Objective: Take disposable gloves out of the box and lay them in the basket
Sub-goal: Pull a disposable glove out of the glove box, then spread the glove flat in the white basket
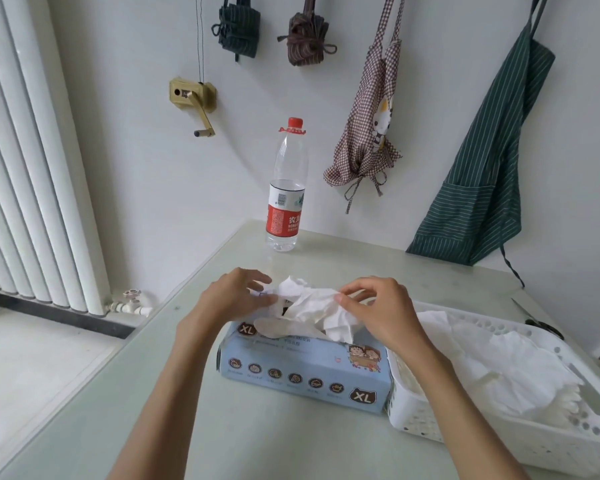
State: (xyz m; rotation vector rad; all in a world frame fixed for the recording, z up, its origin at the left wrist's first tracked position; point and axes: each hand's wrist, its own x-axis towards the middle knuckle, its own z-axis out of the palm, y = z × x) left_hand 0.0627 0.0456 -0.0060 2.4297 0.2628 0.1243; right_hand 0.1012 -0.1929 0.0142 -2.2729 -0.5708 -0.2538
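Gloves (309, 306) half out of box (305, 372), pinched by my left hand (229, 299) and right hand (378, 310); several already in basket (568, 441) right of box.

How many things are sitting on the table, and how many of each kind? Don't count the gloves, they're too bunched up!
Glove box: 1
White basket: 1
Water bottle: 1
Total: 3 on the table. A dark object at the right edge is too small to identify, so it isn't counted.
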